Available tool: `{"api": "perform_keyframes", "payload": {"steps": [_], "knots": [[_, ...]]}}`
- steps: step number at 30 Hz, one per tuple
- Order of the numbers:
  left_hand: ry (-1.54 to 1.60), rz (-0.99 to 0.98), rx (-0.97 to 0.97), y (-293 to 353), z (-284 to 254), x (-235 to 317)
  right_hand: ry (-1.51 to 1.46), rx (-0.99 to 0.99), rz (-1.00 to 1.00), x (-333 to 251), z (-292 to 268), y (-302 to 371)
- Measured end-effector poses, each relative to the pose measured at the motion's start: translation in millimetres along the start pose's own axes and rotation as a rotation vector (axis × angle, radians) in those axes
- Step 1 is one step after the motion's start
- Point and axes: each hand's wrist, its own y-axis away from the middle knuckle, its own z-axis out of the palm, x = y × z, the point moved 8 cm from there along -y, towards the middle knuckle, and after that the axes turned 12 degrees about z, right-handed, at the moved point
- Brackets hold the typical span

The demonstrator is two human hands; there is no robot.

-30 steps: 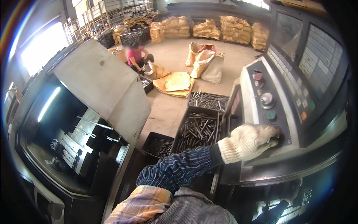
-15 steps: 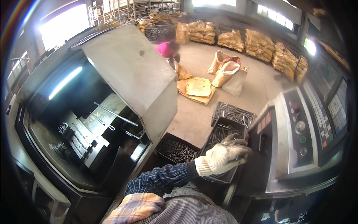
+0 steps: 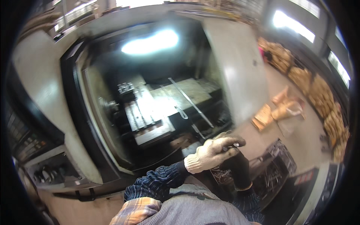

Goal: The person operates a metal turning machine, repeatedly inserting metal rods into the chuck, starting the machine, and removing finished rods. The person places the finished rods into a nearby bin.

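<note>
My left hand [image 3: 210, 152], in a white knit glove, is closed on a short metal rod [image 3: 230, 146] whose end shows between the fingers. Against its underside is my right hand [image 3: 237, 169] in a dark glove; its fingers are partly hidden and blurred, so their grip is unclear. Both hands meet before the open bay of a lathe-like machine [image 3: 240, 63]. Inside, under a bright lamp, are a chuck [image 3: 108, 106], a slotted metal block [image 3: 139, 112], a long thin rod [image 3: 190, 102] and a looped metal hook [image 3: 182, 113].
Bins of metal rods [image 3: 273, 176] stand right of my hands, with more rods [image 3: 221, 175] partly behind them. A control panel [image 3: 52, 168] is at the left, another cabinet [image 3: 311, 191] at the lower right. Yellowish sacks [image 3: 285, 108] lie on the floor; stacked sacks [image 3: 318, 93] line the wall.
My view has swung left from the bins to the machine's open bay. The left hand, with the rod, has come round with it, and my right hand has come into view beside it.
</note>
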Motion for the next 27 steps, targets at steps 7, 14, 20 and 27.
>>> {"api": "perform_keyframes", "payload": {"steps": [7, 14, 20, 27], "knots": [[-0.192, -0.206, 0.666, 82, -148, -60, -0.016, -0.071, 0.267, 24, 69, -95], [-0.895, -0.871, 0.584, 127, -265, -140, 0.049, -0.316, 0.164, 52, 97, -165], [-1.451, -1.235, 0.299, 199, -420, -210, 0.266, -0.315, 0.008, 31, 87, -199], [-1.817, -1.819, -0.266, 279, -502, -230, 0.044, -0.211, 0.193, 77, 28, -237]]}}
